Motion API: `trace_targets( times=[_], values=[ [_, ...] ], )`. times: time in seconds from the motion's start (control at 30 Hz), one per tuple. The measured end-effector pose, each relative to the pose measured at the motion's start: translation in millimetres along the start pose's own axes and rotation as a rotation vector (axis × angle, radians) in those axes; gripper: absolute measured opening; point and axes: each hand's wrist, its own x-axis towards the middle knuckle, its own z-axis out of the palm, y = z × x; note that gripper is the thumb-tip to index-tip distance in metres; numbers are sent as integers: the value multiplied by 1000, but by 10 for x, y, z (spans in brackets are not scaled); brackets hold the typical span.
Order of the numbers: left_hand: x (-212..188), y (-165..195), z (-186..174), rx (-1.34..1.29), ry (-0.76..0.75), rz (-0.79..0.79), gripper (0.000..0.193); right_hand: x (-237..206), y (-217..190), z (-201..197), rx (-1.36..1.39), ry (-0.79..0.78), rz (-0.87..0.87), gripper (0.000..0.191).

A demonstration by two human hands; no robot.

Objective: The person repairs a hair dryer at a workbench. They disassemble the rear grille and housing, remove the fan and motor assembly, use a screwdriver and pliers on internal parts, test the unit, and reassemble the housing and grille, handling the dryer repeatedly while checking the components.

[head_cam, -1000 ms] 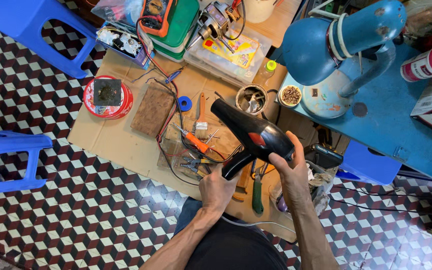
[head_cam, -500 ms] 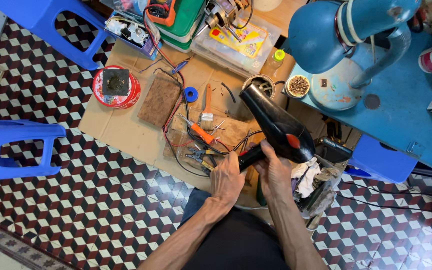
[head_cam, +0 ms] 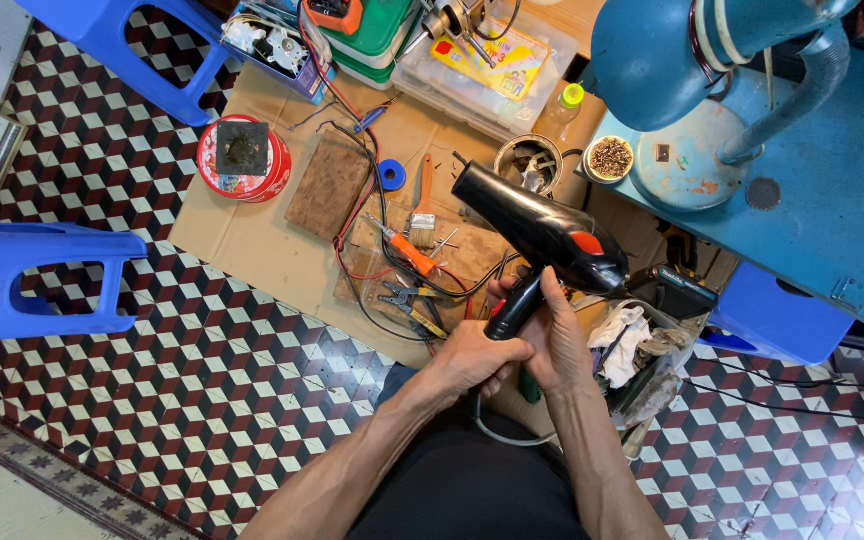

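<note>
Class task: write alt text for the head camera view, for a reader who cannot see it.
Seen from above, a person's left hand and right hand hold a black hair dryer by its handle over cardboard strewn with tools and wires. Blue plastic stools stand on the patterned tiled floor.

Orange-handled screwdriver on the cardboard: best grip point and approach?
Judging by its pose, take the orange-handled screwdriver by the fat orange handle, from above. It lies flat among wires and pliers, with both hands busy on the black hair dryer.
</note>
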Motion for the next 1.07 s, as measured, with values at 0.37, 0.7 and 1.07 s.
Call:
trace_targets(
  times=[0.37, 0.7, 1.07],
  values=[
    [-189, 37, 84, -105, -9, -47, 32, -146, 122, 70, 124, -169, -38, 56],
    [-250, 12, 74, -141, -20, -31, 31, -169, 198, 111, 110, -222, -52, 59],
    [-329, -27, 42, -204, -76, -29, 34, -222, 207, 199, 324, -212, -63, 62]
  ],
)
